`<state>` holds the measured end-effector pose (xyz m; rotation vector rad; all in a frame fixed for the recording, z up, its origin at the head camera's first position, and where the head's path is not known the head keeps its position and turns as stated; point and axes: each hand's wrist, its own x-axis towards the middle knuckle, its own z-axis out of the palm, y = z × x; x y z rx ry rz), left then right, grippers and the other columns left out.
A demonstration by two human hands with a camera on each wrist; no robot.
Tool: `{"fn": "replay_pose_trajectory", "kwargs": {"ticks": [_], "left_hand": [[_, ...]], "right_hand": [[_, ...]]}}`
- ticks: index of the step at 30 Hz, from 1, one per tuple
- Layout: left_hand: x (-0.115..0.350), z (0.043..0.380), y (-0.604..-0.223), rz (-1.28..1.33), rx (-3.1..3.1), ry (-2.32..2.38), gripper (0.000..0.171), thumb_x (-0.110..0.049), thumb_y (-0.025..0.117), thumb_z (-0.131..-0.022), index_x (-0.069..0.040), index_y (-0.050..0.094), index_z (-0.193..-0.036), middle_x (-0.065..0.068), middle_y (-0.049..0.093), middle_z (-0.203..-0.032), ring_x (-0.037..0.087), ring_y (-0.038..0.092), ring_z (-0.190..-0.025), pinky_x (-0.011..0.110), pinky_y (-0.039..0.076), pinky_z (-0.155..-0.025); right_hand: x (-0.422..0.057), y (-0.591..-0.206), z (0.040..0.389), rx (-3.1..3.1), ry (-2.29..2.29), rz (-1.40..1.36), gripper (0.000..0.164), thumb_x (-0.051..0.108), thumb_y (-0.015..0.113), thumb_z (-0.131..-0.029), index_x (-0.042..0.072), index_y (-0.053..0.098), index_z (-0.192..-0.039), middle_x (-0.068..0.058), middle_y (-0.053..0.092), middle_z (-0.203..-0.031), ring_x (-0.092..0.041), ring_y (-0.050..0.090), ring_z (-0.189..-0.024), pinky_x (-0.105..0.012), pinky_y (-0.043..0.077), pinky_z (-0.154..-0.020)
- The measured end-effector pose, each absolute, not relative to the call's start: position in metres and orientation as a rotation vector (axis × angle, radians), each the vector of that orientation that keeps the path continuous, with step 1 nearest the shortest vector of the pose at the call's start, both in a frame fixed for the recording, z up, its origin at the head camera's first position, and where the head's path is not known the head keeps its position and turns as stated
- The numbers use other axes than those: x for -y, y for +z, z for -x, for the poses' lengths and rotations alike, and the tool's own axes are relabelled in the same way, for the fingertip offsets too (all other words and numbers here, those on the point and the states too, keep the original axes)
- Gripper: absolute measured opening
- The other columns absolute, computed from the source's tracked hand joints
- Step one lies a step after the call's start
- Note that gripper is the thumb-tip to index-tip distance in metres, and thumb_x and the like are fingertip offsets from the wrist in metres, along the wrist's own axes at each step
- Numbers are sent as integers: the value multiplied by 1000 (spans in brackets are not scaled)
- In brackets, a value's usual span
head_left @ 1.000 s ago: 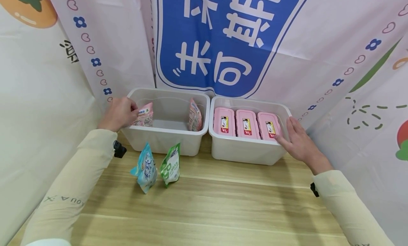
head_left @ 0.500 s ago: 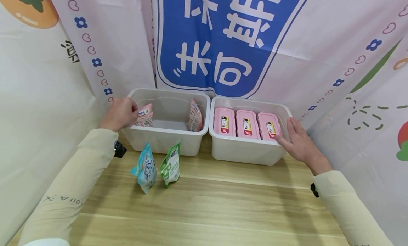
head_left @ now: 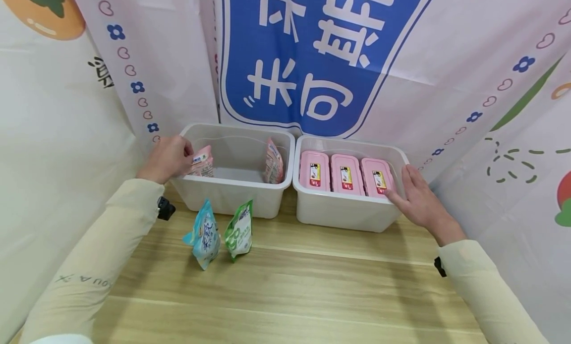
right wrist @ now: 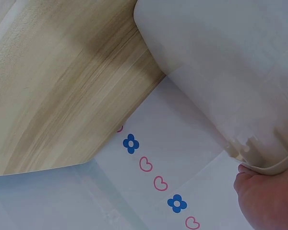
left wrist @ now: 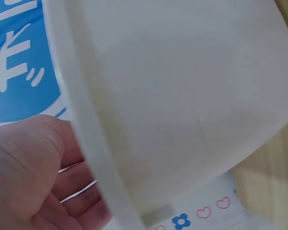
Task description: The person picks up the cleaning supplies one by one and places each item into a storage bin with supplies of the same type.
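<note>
Two white plastic bins stand side by side against the back cloth. My left hand (head_left: 167, 159) is at the left end of the left bin (head_left: 227, 198), fingers curled over the rim, as the left wrist view also shows. Its fingertips are hidden beside a pink pouch (head_left: 204, 161) inside. Another pink pouch (head_left: 273, 161) leans at that bin's right end. My right hand (head_left: 417, 195) rests on the right corner of the right bin (head_left: 339, 214), fingers straight along the rim and thumb spread over the front edge. Three pink lidded boxes (head_left: 345, 173) fill this bin in a row.
A blue pouch (head_left: 206, 237) and a green-and-white pouch (head_left: 240, 232) stand on the wooden table (head_left: 294, 294) in front of the left bin. Printed cloth (head_left: 174, 51) encloses the back and both sides.
Both hands keep their places on the bins, and the pouches and boxes stay where they were. The head view has shifted very slightly.
</note>
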<state>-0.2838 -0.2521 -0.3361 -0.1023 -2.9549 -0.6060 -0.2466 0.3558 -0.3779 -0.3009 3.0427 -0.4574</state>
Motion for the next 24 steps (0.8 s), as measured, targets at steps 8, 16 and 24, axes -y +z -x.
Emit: {"fn": "replay_pose_trajectory", "kwargs": {"ticks": [8,16,24], "left_hand": [[250,272,-316,186,2889,-531,24,-6,70,-96,13,72,-111,33,73,-107,45,66,-95,57,57,-86],[250,253,-299,275,2901,-491,23,-11,72,-95,10,76,-103,29,76,-99,40,70,-88,55,59,-80],[244,233,-288,357,2909,-444,21,-14,73,-92,7,78,-96,22,78,-89,31,71,-79,48,60,-72]], "right_hand": [[-355,-377,245,-3035,-454,315,97,59,40,-109,-1,-12,-166,-26,-13,-175,-48,-8,-164,-72,9,-129],[-355,-376,246,-3046,-475,330,96,56,42,-109,-2,-11,-166,-27,-13,-175,-49,-6,-163,-73,9,-128],[-356,-376,246,-3019,-468,311,98,58,40,-109,0,-15,-165,-26,-17,-175,-49,-9,-163,-74,9,-127]]}}
